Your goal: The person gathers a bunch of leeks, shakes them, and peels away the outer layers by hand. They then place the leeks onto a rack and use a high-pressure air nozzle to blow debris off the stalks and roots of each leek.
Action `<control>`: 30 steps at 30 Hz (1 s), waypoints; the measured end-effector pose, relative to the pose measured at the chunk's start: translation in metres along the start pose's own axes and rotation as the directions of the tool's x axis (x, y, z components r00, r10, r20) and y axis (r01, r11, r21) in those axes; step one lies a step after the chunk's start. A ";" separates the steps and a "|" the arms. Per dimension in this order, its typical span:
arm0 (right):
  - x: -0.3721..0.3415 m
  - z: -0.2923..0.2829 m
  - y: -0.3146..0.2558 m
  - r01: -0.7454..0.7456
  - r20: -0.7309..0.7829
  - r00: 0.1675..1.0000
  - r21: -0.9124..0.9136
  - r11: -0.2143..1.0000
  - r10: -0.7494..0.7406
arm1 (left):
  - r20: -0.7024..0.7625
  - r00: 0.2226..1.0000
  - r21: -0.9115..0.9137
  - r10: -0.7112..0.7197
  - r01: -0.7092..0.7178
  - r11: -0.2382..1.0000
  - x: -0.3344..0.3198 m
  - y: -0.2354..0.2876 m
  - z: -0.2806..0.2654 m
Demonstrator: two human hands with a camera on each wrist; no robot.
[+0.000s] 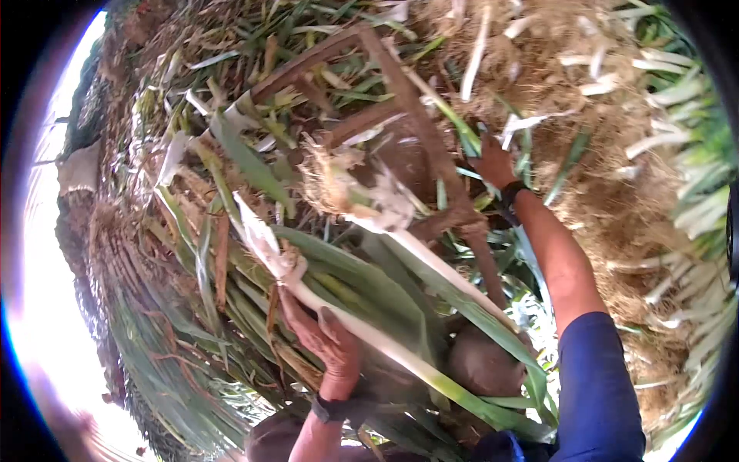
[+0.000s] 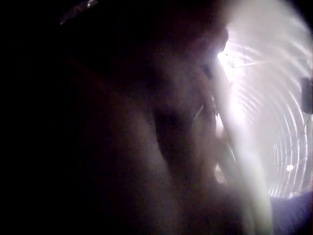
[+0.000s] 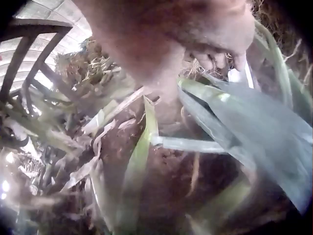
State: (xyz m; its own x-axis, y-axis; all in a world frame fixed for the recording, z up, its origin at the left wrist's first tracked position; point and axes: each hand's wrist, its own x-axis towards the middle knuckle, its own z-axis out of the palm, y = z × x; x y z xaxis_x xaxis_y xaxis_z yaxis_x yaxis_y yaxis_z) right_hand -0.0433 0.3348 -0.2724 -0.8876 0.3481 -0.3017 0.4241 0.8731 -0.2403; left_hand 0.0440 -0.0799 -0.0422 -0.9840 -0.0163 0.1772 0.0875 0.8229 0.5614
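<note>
In the head view my left hand holds a long leek by its white shank, thumb against it. Its root end points up and left, and its green leaves trail down to the right. A pale stalk passes beside the dark, blurred fingers in the left wrist view. My right hand reaches down among leek leaves near a wooden frame. Its fingers bend over a green leek in the right wrist view; I cannot tell whether they grip it. A second leek, roots upward, lies beside the first.
The brown wooden frame lies across leaf scraps ahead. Piled leeks with long leaves fill the left. White-shanked leeks line the far right, beyond soil strewn with dry roots. A brown rounded form is between my arms.
</note>
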 end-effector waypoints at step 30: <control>-0.327 -0.174 0.020 -0.184 0.402 0.894 0.731 0.658 -0.196 | 0.038 0.995 0.049 0.087 -0.089 0.995 0.020 0.013 0.004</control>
State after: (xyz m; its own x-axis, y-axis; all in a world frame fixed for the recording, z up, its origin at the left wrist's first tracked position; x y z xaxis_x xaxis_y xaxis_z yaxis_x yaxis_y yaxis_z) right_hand 0.2243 0.2976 -0.0183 -0.8047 0.0024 -0.5937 0.5737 0.2608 -0.7765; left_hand 0.0249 -0.0672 -0.0350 -0.9778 0.0768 0.1950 0.1669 0.8480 0.5030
